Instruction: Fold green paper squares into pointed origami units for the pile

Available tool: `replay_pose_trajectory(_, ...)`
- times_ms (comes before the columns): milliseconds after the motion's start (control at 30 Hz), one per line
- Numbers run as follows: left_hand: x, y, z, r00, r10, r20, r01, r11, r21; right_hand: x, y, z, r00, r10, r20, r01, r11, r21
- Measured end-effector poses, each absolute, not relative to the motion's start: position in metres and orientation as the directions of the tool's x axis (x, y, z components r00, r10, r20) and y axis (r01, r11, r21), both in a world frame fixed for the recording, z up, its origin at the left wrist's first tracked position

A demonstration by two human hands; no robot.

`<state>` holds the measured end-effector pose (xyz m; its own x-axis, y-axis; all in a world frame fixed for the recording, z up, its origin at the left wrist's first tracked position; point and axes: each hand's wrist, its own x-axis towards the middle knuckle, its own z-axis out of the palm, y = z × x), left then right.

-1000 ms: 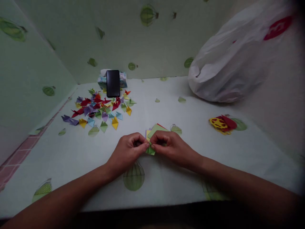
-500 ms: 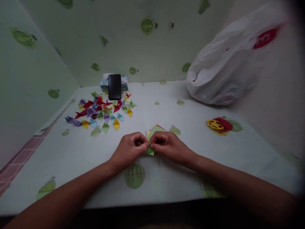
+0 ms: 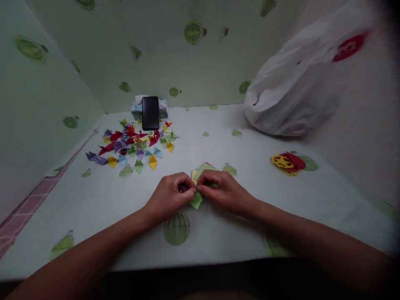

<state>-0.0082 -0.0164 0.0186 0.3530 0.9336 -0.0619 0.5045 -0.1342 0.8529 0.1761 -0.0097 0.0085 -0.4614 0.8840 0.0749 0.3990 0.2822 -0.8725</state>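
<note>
Between my fingertips is a small piece of green folding paper (image 3: 196, 201), its lower end sticking out below them. My left hand (image 3: 171, 192) pinches it from one side, thumb against forefinger. From the other side my right hand (image 3: 227, 191) pinches it too, the two hands' tips touching or nearly so. Part of the paper is hidden by the fingers. Just behind the hands lies a stack of coloured paper sheets (image 3: 204, 168), pale green on top with yellow, purple and red edges showing. A heap of folded paper pieces (image 3: 131, 143) in many colours spreads to the far left.
A dark phone (image 3: 150, 113) leans on a tissue box (image 3: 163, 109) behind the heap. At the back right stands a bulky white plastic bag (image 3: 290, 91). Red and yellow cut-out shapes (image 3: 286, 162) lie on the right of the patterned tablecloth (image 3: 218, 237). Walls rise behind and at both sides.
The green paper has turned slightly between my fingers, and its free end now points lower and looks more tapered. Both hands stay in nearly the same place.
</note>
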Motion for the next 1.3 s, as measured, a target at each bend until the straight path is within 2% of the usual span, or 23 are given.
replay_pose_trajectory(133,-0.008,-0.015,0.017,0.383,0.914,-0.133,0.499,-0.084,0.862,0.177,-0.010,0.005,-0.502,0.858,0.105,0.395,0.335,-0.855)
replay_pose_trajectory(233,-0.010,-0.012,0.016,0.430,0.887,-0.169,0.443,-0.044,0.895,0.178,-0.009,0.006,-0.500,0.863,0.079,0.367,0.293,-0.883)
replay_pose_trajectory(300,-0.013,-0.008,0.015,0.457,0.880,-0.126,0.393,-0.073,0.917,0.180,-0.007,0.007,-0.469,0.881,0.052,0.330,0.229,-0.916)
replay_pose_trajectory(433,-0.021,0.000,0.015,0.528,0.847,0.058,0.284,-0.240,0.928,0.185,-0.003,0.009,-0.415,0.910,0.015,0.242,0.126,-0.962)
replay_pose_trajectory(600,-0.026,0.005,0.014,0.671,0.704,0.234,0.235,-0.500,0.833,0.189,-0.001,0.008,-0.383,0.922,0.066,0.251,0.172,-0.953)
replay_pose_trajectory(733,-0.024,0.003,0.009,0.721,0.655,0.226,0.351,-0.627,0.696,0.187,-0.002,0.007,-0.388,0.920,0.053,0.248,0.160,-0.955)
replay_pose_trajectory(867,-0.022,0.001,0.006,0.738,0.634,0.233,0.378,-0.674,0.635,0.185,-0.003,0.004,-0.408,0.913,0.029,0.226,0.132,-0.965)
replay_pose_trajectory(1100,-0.021,0.001,0.001,0.740,0.606,0.293,0.343,-0.713,0.611,0.185,-0.001,-0.001,-0.410,0.912,0.016,0.209,0.111,-0.972)
replay_pose_trajectory(1300,-0.021,0.000,0.002,0.747,0.608,0.270,0.321,-0.685,0.654,0.184,-0.002,0.001,-0.401,0.916,-0.025,0.210,0.065,-0.975)
